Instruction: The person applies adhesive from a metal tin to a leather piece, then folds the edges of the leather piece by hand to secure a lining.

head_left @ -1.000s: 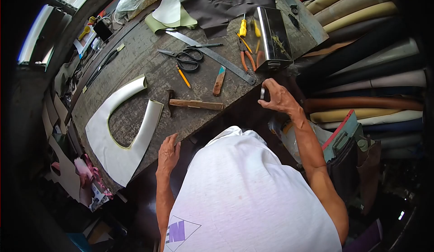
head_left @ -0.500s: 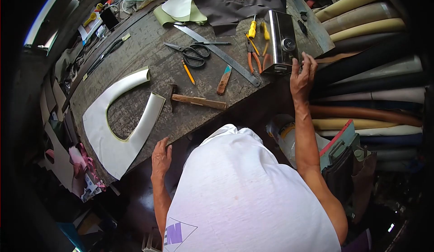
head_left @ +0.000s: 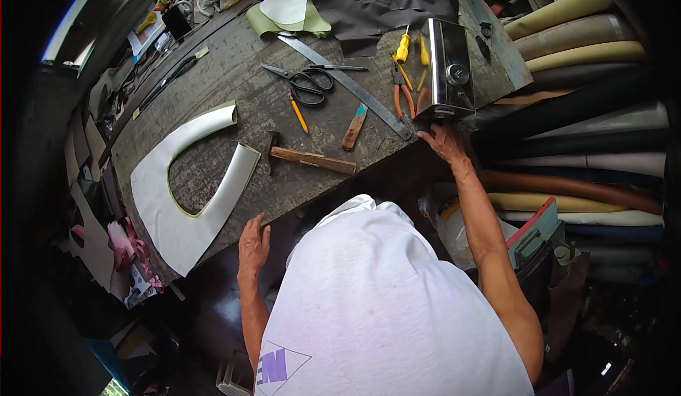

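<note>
My right hand [head_left: 444,143] is at the table's front edge, just below the shiny metal box [head_left: 448,69]; its thumb is spread from the fingers, and some fingertips are hidden near the box's base. My left hand [head_left: 253,245] rests by the front edge, fingers apart and holding nothing, near the white U-shaped piece [head_left: 159,197]. Between the hands lie a hammer [head_left: 312,160], a wooden-handled tool [head_left: 354,127], a pencil [head_left: 298,112], black scissors [head_left: 310,86] and a steel ruler [head_left: 355,91]. Orange-handled pliers [head_left: 403,94] and a yellow screwdriver [head_left: 403,47] lie left of the box.
Dark material [head_left: 383,6] and a white piece on green material [head_left: 286,6] lie at the table's back. Rolls of material [head_left: 582,45] are stacked on the right. A thin black cable-like item [head_left: 167,78] lies at the back left.
My right hand has moved down and left, from beside the metal box's right corner to below its front edge. My left hand has stayed nearly still.
</note>
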`<act>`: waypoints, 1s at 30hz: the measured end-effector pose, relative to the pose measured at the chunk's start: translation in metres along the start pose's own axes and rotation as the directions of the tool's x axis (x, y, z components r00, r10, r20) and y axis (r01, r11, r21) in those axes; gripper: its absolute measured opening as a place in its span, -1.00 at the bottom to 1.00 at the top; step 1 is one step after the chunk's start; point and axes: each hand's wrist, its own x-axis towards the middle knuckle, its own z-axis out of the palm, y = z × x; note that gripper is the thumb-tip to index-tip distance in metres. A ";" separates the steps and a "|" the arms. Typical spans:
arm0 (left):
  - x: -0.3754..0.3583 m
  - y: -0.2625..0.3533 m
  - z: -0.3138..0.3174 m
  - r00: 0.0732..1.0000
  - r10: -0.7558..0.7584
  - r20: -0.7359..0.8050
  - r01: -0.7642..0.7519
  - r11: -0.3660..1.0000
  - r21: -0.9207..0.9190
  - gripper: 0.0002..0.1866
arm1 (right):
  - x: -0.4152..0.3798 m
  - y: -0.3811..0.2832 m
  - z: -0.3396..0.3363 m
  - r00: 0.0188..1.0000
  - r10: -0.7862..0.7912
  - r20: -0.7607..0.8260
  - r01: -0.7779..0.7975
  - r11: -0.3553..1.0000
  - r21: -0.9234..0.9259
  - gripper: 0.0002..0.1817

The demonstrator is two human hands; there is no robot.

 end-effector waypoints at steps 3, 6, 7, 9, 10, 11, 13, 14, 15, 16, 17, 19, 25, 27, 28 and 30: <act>-0.007 -0.011 0.014 0.999 0.021 -0.037 -0.020 1.000 0.012 -0.65 | 0.009 0.005 -0.007 0.990 0.021 0.140 -0.022 1.000 0.009 -0.28; -0.013 -0.006 0.015 0.999 0.010 -0.037 -0.009 1.000 0.017 -0.65 | 0.020 0.001 -0.015 0.960 0.041 0.278 -0.052 0.998 0.030 -0.24; -0.014 -0.006 0.016 0.999 0.010 -0.042 -0.010 1.000 0.013 -0.65 | 0.024 -0.001 -0.019 0.940 0.054 0.336 -0.069 0.997 0.033 -0.23; -0.016 -0.009 0.019 0.999 0.015 -0.052 -0.014 1.000 0.006 -0.65 | 0.024 0.000 -0.017 0.954 0.026 0.297 -0.028 1.000 0.003 -0.26; -0.016 -0.009 0.019 0.998 0.002 -0.055 -0.002 1.000 -0.003 -0.65 | 0.021 0.002 -0.016 0.960 0.012 0.279 -0.009 1.000 -0.013 -0.27; -0.017 -0.008 0.020 0.999 -0.008 -0.046 0.008 1.000 0.000 -0.65 | 0.019 0.004 -0.014 0.969 -0.001 0.248 0.002 1.000 -0.002 -0.28; -0.019 -0.008 0.020 0.999 -0.032 -0.032 0.032 0.999 0.008 -0.64 | 0.015 0.007 -0.011 0.982 -0.032 0.186 0.028 0.999 0.025 -0.32; -0.020 -0.011 0.022 0.998 -0.022 -0.050 0.022 1.000 0.012 -0.64 | 0.011 0.007 -0.011 0.987 -0.047 0.155 0.043 0.999 0.028 -0.35; -0.022 -0.013 0.024 0.998 -0.018 -0.064 0.019 1.000 0.015 -0.63 | 0.006 0.005 -0.014 0.991 -0.060 0.122 0.057 0.998 0.030 -0.38; -0.023 -0.015 0.024 0.997 -0.013 -0.079 0.014 1.000 0.018 -0.63 | 0.003 -0.001 -0.022 0.985 -0.003 0.170 0.001 1.000 0.013 -0.42; -0.024 -0.017 0.024 0.996 -0.009 -0.094 0.010 1.000 0.020 -0.63 | -0.001 -0.006 -0.025 0.975 0.054 0.218 -0.053 0.999 -0.009 -0.46; -0.028 -0.021 0.021 0.995 -0.044 -0.090 0.045 0.999 0.004 -0.62 | -0.017 -0.006 -0.013 0.999 -0.017 0.044 0.018 1.000 -0.019 -0.53; -0.040 -0.044 -0.003 0.989 -0.090 -0.118 0.090 0.996 -0.003 -0.65 | -0.034 -0.012 0.008 0.997 0.001 -0.078 -0.014 0.986 -0.165 -0.69; -0.041 -0.061 -0.018 0.984 -0.103 -0.144 0.105 0.994 0.006 -0.67 | -0.030 -0.012 0.013 0.991 -0.019 -0.135 -0.011 0.975 -0.223 -0.70; -0.040 -0.073 -0.026 0.984 -0.089 -0.157 0.092 0.996 0.015 -0.67 | -0.030 -0.015 0.012 0.997 0.007 -0.073 -0.020 0.981 -0.191 -0.72; -0.032 -0.100 -0.046 0.983 -0.055 -0.177 0.061 0.998 0.029 -0.68 | -0.028 -0.015 0.016 0.991 0.000 -0.135 -0.026 0.982 -0.188 -0.72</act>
